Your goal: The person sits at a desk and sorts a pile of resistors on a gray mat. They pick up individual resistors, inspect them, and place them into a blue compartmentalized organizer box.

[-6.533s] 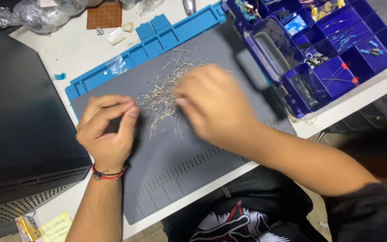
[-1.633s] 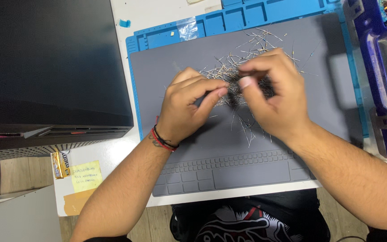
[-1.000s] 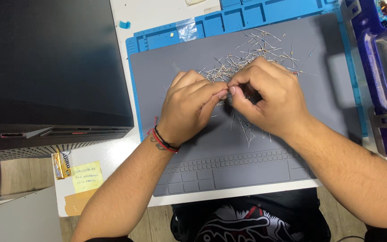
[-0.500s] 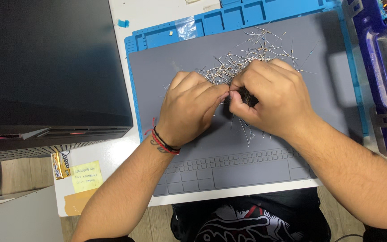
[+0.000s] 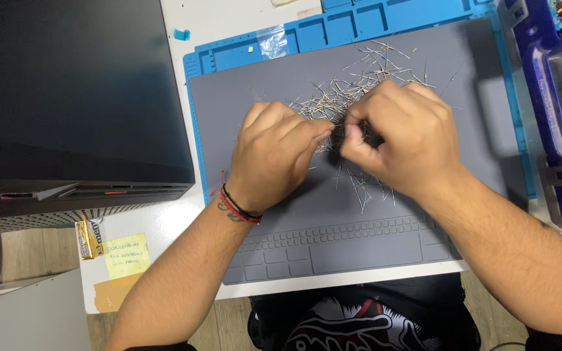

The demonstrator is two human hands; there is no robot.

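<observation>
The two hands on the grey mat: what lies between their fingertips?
In the head view, the left hand and right hand meet over thin wire-leaded parts.

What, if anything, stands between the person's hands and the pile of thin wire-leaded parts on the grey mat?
Nothing visible. The left hand and right hand already rest at the pile of wire-leaded parts on the grey mat, fingertips pinched together over its near edge; whether they grip a piece cannot be told.
</observation>
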